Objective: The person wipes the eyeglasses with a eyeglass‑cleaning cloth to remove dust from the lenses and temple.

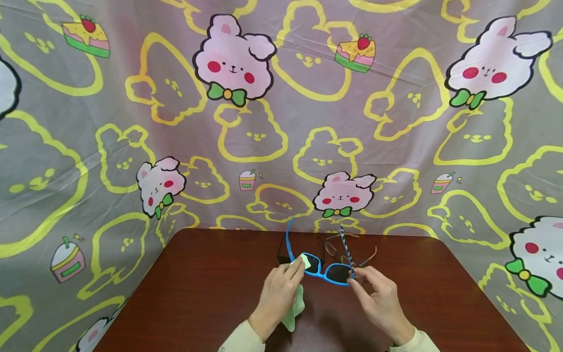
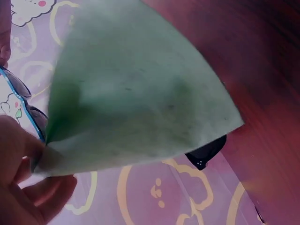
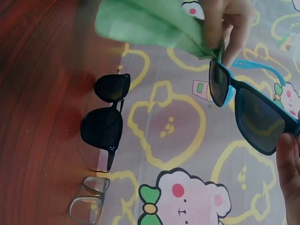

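Observation:
Blue-framed sunglasses [image 1: 320, 275] with dark lenses are held up over the table, temples unfolded and pointing away. My right hand [image 1: 381, 298] pinches them at the hinge end of the patterned right temple. With its thumb and fingers, my left hand [image 1: 281, 291] pinches a pale green cloth [image 1: 298, 305] around the left lens. Most of the cloth [image 2: 136, 103] hangs below that hand and fills much of the left wrist view. In the right wrist view, the cloth meets the outer edge of the far lens [image 3: 219, 84].
Behind the held pair, black sunglasses [image 3: 101, 129] and clear-lensed glasses [image 3: 86, 209] lie near the far edge of the brown table [image 1: 198, 283]. A grey curtain [image 1: 281, 161] printed with rabbits and yellow outlines surrounds the table at the back and sides.

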Available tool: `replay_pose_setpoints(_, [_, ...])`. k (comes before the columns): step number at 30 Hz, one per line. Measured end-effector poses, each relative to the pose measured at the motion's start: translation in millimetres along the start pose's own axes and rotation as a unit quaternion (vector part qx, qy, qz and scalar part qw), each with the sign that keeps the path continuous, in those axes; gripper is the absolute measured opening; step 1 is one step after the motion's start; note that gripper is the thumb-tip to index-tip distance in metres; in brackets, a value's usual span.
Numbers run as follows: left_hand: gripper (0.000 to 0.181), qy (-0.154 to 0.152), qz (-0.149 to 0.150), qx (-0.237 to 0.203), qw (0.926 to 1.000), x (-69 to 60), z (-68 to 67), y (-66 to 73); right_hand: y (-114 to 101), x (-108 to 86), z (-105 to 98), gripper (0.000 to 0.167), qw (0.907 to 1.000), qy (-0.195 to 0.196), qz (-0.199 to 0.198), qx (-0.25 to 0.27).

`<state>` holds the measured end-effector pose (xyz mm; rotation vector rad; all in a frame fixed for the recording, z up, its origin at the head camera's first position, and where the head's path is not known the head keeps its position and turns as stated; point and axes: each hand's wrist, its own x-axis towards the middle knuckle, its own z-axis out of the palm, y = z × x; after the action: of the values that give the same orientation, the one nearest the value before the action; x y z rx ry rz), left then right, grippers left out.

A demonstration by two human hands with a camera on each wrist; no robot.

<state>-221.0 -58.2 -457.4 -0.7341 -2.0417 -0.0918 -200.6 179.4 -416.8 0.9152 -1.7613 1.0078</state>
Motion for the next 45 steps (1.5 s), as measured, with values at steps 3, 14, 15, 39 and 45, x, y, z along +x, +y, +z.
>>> replay_pose_setpoints(3, [0.047, -0.009, -0.001, -0.016, 0.9998, -0.5, -1.9, 0.3, -8, 6.1, -2, 0.011, 1.0, 0.001, 0.002, 0.001])
replay_pose_setpoints(14, [0.044, -0.012, -0.012, -0.008, 0.9998, 0.2, -3.3, 2.9, -11, 8.4, 0, 0.037, 0.9997, 0.01, -0.021, -0.003])
replay_pose_setpoints(15, [0.043, -0.015, -0.014, -0.01, 0.9997, 0.3, -3.4, 3.4, -12, 9.2, 0, 0.037, 0.9997, 0.012, -0.022, -0.003])
replay_pose_setpoints(39, [0.053, -0.052, -0.031, 0.001, 0.9982, 5.5, -5.2, 5.7, -11, 9.5, -3, 0.033, 0.9997, 0.004, -0.024, -0.001])
replay_pose_setpoints(45, [0.057, -0.04, -0.029, 0.003, 0.9988, 7.0, -5.2, 5.8, -10, 6.8, -6, 0.011, 0.9999, -0.01, -0.003, 0.0])
